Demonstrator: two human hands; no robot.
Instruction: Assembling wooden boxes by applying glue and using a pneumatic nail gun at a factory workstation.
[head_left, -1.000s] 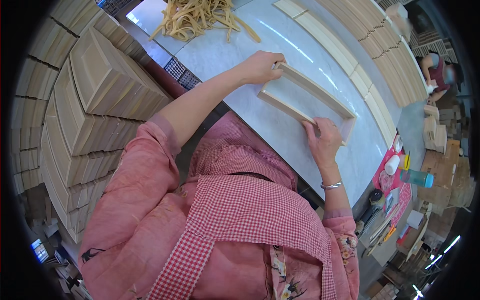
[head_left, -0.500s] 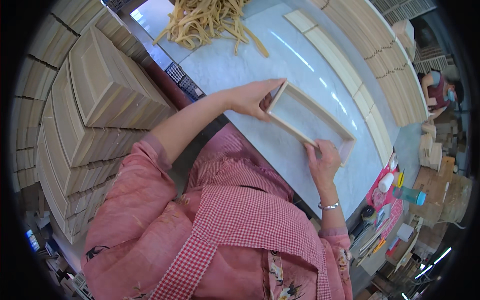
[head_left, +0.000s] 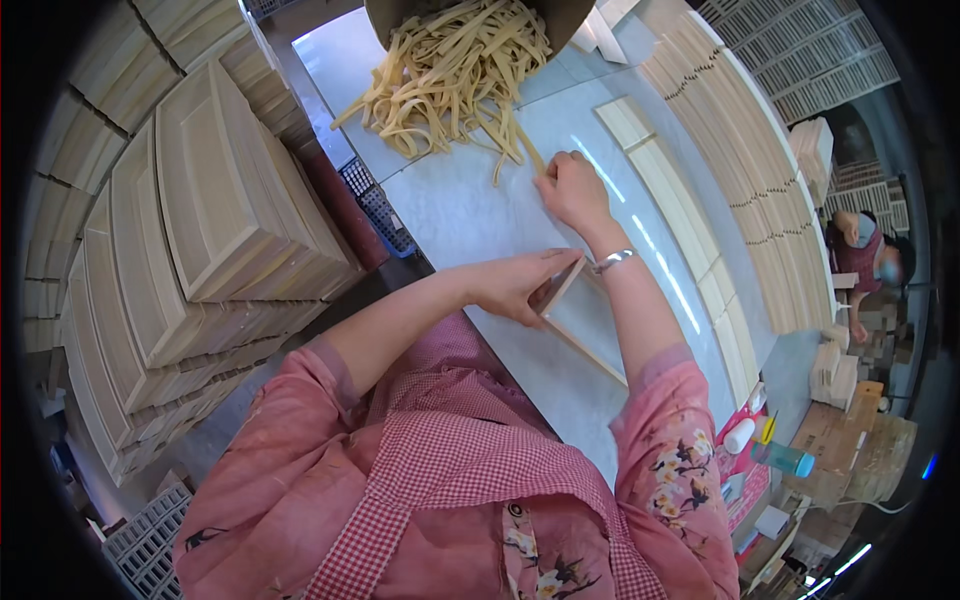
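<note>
A shallow wooden frame (head_left: 575,325) is laid flat on the pale worktable (head_left: 450,215), directly in front of the person. Its near left corner is gripped by the left hand (head_left: 520,285), the fingers being curled over the frame's end rail. The right forearm is passed across the frame's far side.

The right hand (head_left: 572,188) is extended well beyond the frame, towards the pile of pale wooden strips (head_left: 455,75) spilled at the far end of the table. The fingers are bent downwards against the table surface at the pile's near edge, beside a loose strip; whether a strip is grasped cannot be determined. A metal bracelet (head_left: 612,261) is worn on the right wrist.

Stacked wooden panels (head_left: 215,200) are positioned to the left of the table.
</note>
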